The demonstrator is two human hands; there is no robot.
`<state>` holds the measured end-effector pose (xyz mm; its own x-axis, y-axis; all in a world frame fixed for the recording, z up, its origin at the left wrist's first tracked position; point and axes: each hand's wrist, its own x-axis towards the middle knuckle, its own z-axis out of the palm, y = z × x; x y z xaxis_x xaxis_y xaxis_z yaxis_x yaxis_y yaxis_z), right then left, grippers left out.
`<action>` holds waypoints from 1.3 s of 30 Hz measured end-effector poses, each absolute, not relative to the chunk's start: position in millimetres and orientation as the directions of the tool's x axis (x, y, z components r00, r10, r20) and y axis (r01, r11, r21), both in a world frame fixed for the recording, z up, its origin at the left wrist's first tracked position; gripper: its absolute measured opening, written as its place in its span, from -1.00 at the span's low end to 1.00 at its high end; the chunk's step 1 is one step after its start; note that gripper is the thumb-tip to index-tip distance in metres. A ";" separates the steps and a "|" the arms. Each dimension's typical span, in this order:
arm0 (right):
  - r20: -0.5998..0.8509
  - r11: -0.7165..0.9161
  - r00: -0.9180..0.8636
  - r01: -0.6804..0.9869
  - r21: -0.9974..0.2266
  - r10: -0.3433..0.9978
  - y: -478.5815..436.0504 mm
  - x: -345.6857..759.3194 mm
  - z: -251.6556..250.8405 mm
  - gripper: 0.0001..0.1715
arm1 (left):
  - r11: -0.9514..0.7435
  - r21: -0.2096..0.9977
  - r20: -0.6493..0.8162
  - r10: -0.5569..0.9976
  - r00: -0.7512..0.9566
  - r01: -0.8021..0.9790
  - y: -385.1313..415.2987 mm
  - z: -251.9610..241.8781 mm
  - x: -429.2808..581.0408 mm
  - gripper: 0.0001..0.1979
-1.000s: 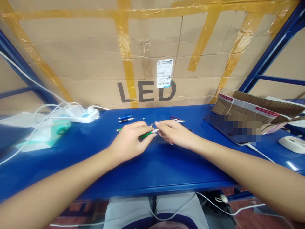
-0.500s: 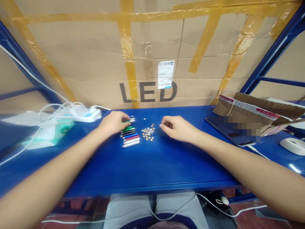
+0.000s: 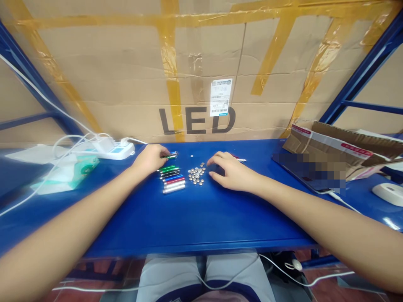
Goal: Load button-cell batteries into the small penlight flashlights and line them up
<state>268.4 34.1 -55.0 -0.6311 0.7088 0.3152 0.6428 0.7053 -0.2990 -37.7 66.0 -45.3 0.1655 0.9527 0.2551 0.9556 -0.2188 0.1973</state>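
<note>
My left hand (image 3: 150,159) is closed at the back of a row of small metal tubes, its fingertips on a green tube (image 3: 171,157). A blue tube with a silver end (image 3: 173,153) lies right beside it. Nearer me are more green tubes (image 3: 168,169), a blue tube (image 3: 173,178), a red tube (image 3: 174,182) and silver tubes (image 3: 174,189). My right hand (image 3: 229,171) is open, thumb and forefinger apart, at the right edge of a loose pile of round button cells (image 3: 195,175). Behind it a thin red and silver piece (image 3: 241,159) partly shows.
At left are a white power strip (image 3: 121,151) with cables and a green-white tissue pack (image 3: 83,170). A phone (image 3: 302,176) leans by an open cardboard box (image 3: 333,144) at right, near a white mouse (image 3: 388,193). A large taped carton (image 3: 126,84) stands behind the blue table (image 3: 189,222).
My right hand has opened its fingers and reached slightly left toward the button cells. The red and silver piece behind it now shows. My left hand has stayed by the tubes at the back.
</note>
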 end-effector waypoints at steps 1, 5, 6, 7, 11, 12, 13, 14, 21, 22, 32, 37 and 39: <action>0.307 0.711 -0.642 0.643 -0.285 0.703 33.5 268.3 -54.4 -0.69 | -0.221 0.197 0.261 0.951 0.166 0.955 66.5 -45.4 -37.4 -0.72; 0.286 0.752 -0.697 0.630 -0.194 0.657 33.8 269.3 -56.5 -0.53 | -0.198 0.178 0.293 0.946 0.140 0.964 64.6 -40.0 -36.4 -0.74; 0.284 0.761 -0.708 0.625 -0.176 0.647 34.8 269.8 -58.1 -0.51 | -0.193 0.179 0.296 0.946 0.134 0.965 63.3 -37.2 -36.4 -0.75; 0.282 0.768 -0.716 0.620 -0.163 0.638 35.9 270.3 -59.9 -0.49 | -0.195 0.186 0.285 0.949 0.137 0.963 61.9 -34.0 -36.5 -0.75; 0.289 0.769 -0.716 0.621 -0.152 0.636 39.8 271.1 -64.8 -0.50 | -0.271 0.263 0.081 0.963 0.258 0.926 56.8 -23.7 -36.5 -0.71; 0.294 0.764 -0.709 0.626 -0.157 0.641 40.3 271.0 -64.8 -0.52 | -0.282 0.292 0.027 0.958 0.287 0.914 56.1 -22.6 -36.3 -0.70; 0.295 0.760 -0.704 0.629 -0.164 0.646 40.4 270.8 -64.2 -0.54 | -0.285 0.320 -0.015 0.952 0.306 0.903 55.8 -22.1 -36.1 -0.69; 0.294 0.757 -0.700 0.630 -0.174 0.650 40.4 270.6 -63.3 -0.56 | -0.282 0.347 -0.043 0.948 0.315 0.895 55.9 -22.1 -36.1 -0.68; 0.288 0.753 -0.696 0.604 -0.262 0.658 38.5 269.9 -57.9 -0.72 | -0.193 0.464 -0.154 0.943 0.294 0.864 64.3 -26.2 -45.0 -0.66; 0.289 0.751 -0.693 0.602 -0.271 0.660 38.7 269.8 -58.1 -0.74 | -0.182 0.471 -0.171 0.941 0.292 0.863 65.4 -26.6 -46.7 -0.66; 0.298 0.745 -0.684 0.598 -0.294 0.666 41.8 269.2 -60.3 -0.88 | -0.169 0.442 -0.240 0.924 0.298 0.881 65.2 -28.3 -49.4 -0.69; 0.281 0.740 -0.686 0.600 -0.303 0.671 42.3 269.5 -60.2 -0.91 | -0.160 0.461 -0.244 0.923 0.298 0.873 64.2 -27.4 -50.6 -0.67; 0.284 0.738 -0.682 0.598 -0.312 0.674 42.6 269.5 -60.7 -0.92 | -0.167 0.461 -0.222 0.929 0.295 0.872 64.1 -27.4 -50.2 -0.65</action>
